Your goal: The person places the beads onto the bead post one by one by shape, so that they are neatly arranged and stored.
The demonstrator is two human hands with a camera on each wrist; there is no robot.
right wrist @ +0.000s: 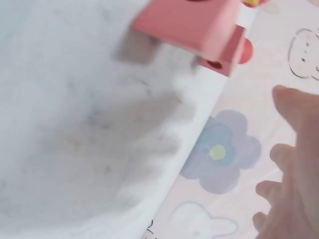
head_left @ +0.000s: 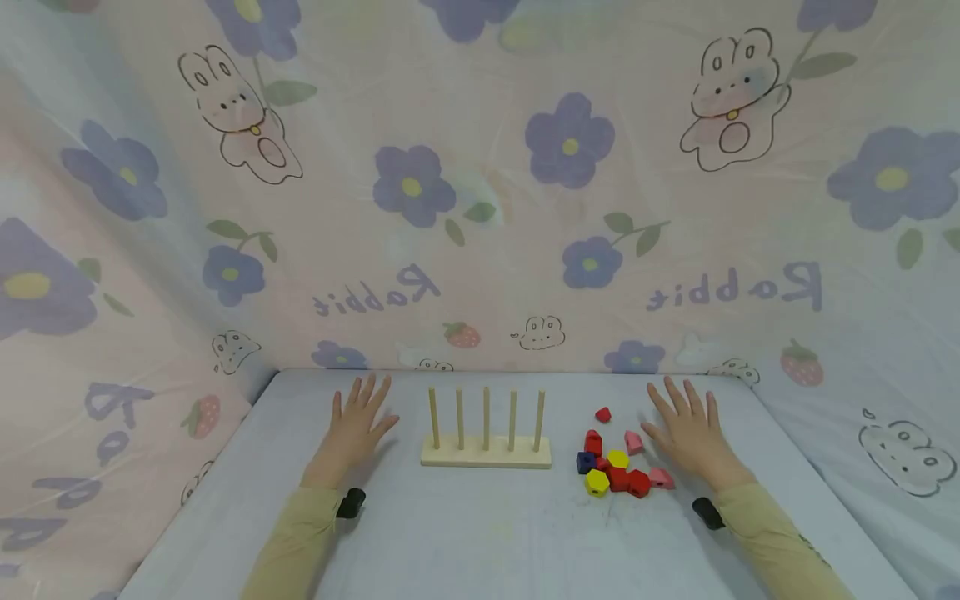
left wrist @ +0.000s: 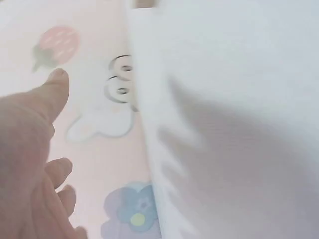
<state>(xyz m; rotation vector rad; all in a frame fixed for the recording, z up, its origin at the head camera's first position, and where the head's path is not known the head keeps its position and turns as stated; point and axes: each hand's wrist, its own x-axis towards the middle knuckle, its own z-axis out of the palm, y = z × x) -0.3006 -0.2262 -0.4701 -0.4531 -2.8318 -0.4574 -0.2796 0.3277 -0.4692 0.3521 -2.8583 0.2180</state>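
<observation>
With fingers spread and nothing held, my left hand [head_left: 351,433] is over the table left of a wooden peg stand [head_left: 486,460], which carries a row of several upright, bare pegs. My right hand [head_left: 692,435], its fingers likewise spread, is just right of a loose pile of beads. In that pile are yellow hexagonal beads [head_left: 597,482], red beads [head_left: 638,482], a dark blue cube bead [head_left: 586,462] and pink beads [head_left: 633,442]. A pink bead [right wrist: 189,25] with a hole looms near the right hand in the right wrist view.
The white table [head_left: 480,542] ends at a patterned cloth [head_left: 487,208] with flowers and rabbits, hanging behind it and at the sides. One small red bead [head_left: 603,414] lies apart, behind the pile. A black wrist strap piece [head_left: 351,503] shows at the left cuff.
</observation>
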